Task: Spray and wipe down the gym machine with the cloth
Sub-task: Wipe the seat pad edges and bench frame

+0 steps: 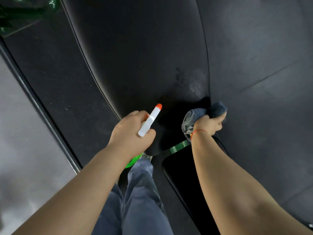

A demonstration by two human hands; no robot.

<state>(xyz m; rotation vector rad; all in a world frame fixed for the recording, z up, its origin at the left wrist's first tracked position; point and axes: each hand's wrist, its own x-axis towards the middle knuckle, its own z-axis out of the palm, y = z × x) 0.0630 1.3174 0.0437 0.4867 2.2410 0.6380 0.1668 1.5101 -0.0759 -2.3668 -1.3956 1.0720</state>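
By the black pad [144,65], cloth [203,112] bunches inside right fingers [218,119].

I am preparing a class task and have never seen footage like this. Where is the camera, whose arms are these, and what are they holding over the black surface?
This is one picture from a wide-angle camera worn on a person's head, looking down, so both arms are the wearer's own. The left hand grips a spray bottle, white with an orange nozzle aimed at the black machine panel. The right hand clutches a bunched grey-blue cloth near the panel's edge. A patch of wet droplets sits on the panel just beyond the cloth. The person's trousers show below.
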